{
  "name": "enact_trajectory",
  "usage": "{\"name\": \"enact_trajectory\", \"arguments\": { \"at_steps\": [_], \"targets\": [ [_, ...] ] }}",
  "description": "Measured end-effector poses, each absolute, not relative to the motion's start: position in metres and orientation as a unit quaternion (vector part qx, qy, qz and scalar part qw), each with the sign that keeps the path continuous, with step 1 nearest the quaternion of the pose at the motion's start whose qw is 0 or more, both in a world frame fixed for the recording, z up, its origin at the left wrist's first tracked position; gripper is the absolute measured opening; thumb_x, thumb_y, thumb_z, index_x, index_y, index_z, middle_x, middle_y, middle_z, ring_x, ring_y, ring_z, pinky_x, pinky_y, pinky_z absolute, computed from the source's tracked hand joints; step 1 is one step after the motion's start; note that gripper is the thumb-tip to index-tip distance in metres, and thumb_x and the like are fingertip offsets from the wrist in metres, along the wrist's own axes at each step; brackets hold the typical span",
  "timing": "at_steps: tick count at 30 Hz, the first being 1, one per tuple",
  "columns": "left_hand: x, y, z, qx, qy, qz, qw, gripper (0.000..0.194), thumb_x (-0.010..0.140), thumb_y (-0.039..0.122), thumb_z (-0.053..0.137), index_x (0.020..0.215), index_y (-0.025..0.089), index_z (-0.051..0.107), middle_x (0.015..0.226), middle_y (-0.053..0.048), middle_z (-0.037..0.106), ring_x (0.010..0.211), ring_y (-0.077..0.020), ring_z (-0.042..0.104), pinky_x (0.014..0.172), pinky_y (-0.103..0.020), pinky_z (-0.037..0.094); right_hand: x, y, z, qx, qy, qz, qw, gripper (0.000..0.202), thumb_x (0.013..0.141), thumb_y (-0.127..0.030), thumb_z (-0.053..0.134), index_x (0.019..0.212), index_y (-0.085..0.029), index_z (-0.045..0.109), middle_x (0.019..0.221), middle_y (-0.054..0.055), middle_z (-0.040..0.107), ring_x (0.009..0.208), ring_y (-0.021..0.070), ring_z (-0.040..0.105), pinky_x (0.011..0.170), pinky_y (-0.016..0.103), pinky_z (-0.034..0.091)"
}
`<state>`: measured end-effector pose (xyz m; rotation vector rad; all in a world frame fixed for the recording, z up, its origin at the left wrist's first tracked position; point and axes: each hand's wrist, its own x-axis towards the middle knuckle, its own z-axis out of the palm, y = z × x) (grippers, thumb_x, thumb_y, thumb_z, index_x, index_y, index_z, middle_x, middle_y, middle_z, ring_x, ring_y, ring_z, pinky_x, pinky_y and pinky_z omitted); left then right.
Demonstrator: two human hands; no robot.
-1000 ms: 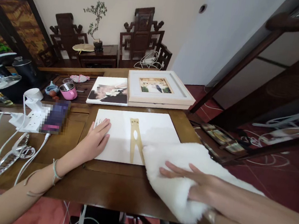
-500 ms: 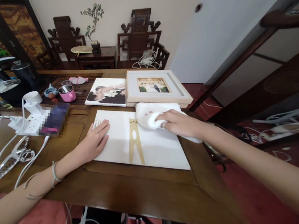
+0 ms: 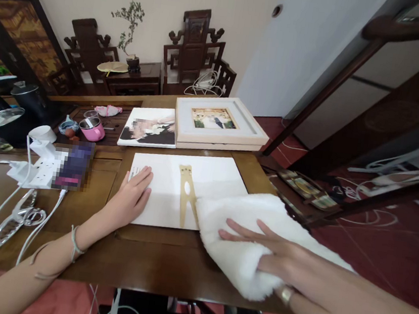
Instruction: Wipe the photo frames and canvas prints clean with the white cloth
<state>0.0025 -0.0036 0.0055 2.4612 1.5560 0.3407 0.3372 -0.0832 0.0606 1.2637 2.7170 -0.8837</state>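
A flat white panel [image 3: 218, 176], like the back of a picture frame, lies on the wooden table. On it is a tan, forked piece [image 3: 182, 211] that looks like a stand leg. My left hand [image 3: 132, 196] rests flat on the panel's left edge with its fingers stretched out. My right hand [image 3: 270, 251] holds a fluffy white cloth [image 3: 221, 217], fingers spread over its top and thumb side tucked into a fold. The cloth covers the panel's lower right corner and hangs over the table toward the right.
Behind the panel lie a framed photo [image 3: 251, 124] and a photo print [image 3: 146, 141]. To the left are a pink cup [image 3: 96, 133], a power strip [image 3: 46, 165] with cables and a clear hair clip [image 3: 14, 219]. The table's front edge [image 3: 163, 286] is close.
My right hand has moved the cloth from the panel's far right corner toward me, down to the near right corner. My left hand stays in place on the panel.
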Motion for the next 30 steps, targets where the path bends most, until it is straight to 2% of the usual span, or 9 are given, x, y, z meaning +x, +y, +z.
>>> {"name": "enact_trajectory", "arguments": {
  "at_steps": [4,8,11,13,18,20,24,30],
  "targets": [
    [0.003,-0.004,0.006,0.835,0.528,0.115,0.104,0.045,0.097,0.024,0.028,0.141,0.015,0.038,0.153,-0.015,0.034,0.144,-0.0248,0.024,0.115,-0.057,0.017,0.329,-0.045,0.055,0.469,0.844,-0.260,-0.011,0.040,0.078,-0.016,0.042,0.107,-0.028,0.067,0.151,-0.001,0.036,0.138,0.0336,0.028,0.106,0.059,0.035],
    [0.003,-0.003,0.007,0.835,0.529,0.109,0.104,0.046,0.097,0.024,0.028,0.141,0.014,0.037,0.153,-0.015,0.033,0.145,-0.0247,0.023,0.116,-0.056,0.017,0.291,0.016,0.043,0.459,0.868,-0.187,-0.030,0.048,0.081,-0.014,0.037,0.125,-0.018,0.057,0.148,0.011,0.042,0.142,0.0312,0.019,0.112,0.060,0.021],
    [0.002,-0.003,0.007,0.835,0.528,0.108,0.107,0.046,0.097,0.024,0.029,0.142,0.014,0.037,0.153,-0.015,0.032,0.145,-0.0251,0.023,0.115,-0.056,0.017,0.263,0.044,0.040,0.456,0.876,-0.150,-0.043,0.052,0.080,-0.008,0.034,0.128,-0.013,0.054,0.141,0.017,0.049,0.143,0.0315,0.016,0.109,0.065,0.020],
    [0.002,-0.003,0.008,0.835,0.527,0.109,0.110,0.046,0.097,0.024,0.029,0.142,0.015,0.036,0.153,-0.015,0.032,0.144,-0.0254,0.023,0.115,-0.057,0.017,0.252,0.045,0.041,0.435,0.888,-0.146,-0.043,0.050,0.080,-0.007,0.035,0.125,-0.011,0.057,0.143,0.020,0.045,0.143,0.0333,0.017,0.107,0.068,0.021],
    [0.002,-0.004,0.006,0.835,0.526,0.114,0.114,0.046,0.098,0.025,0.029,0.142,0.013,0.036,0.153,-0.017,0.032,0.145,-0.0255,0.023,0.115,-0.057,0.016,0.251,-0.013,0.047,0.374,0.908,-0.186,-0.021,0.050,0.073,-0.006,0.043,0.116,-0.018,0.066,0.155,0.012,0.029,0.144,0.0341,0.006,0.109,0.068,0.014],
    [0.002,-0.004,0.005,0.836,0.523,0.122,0.112,0.046,0.097,0.025,0.029,0.141,0.015,0.037,0.153,-0.016,0.032,0.145,-0.0255,0.023,0.115,-0.058,0.016,0.254,-0.045,0.050,0.357,0.908,-0.217,-0.003,0.054,0.066,-0.003,0.046,0.110,-0.022,0.069,0.156,0.009,0.026,0.143,0.0341,0.004,0.110,0.068,0.010],
    [0.002,-0.003,0.004,0.838,0.520,0.129,0.107,0.045,0.097,0.025,0.029,0.140,0.016,0.038,0.152,-0.015,0.034,0.144,-0.0256,0.024,0.115,-0.058,0.017,0.256,-0.086,0.058,0.316,0.909,-0.273,0.020,0.045,0.058,-0.005,0.050,0.094,-0.018,0.074,0.155,0.008,0.026,0.143,0.0373,0.007,0.111,0.067,0.008],
    [0.003,-0.004,0.005,0.835,0.526,0.116,0.114,0.046,0.097,0.026,0.028,0.141,0.014,0.037,0.153,-0.016,0.033,0.145,-0.0250,0.022,0.116,-0.056,0.017,0.252,-0.043,0.063,0.318,0.916,-0.244,0.009,0.051,0.066,-0.004,0.045,0.107,-0.021,0.069,0.153,0.008,0.033,0.143,0.0320,0.014,0.110,0.066,0.017]
  ]
}}
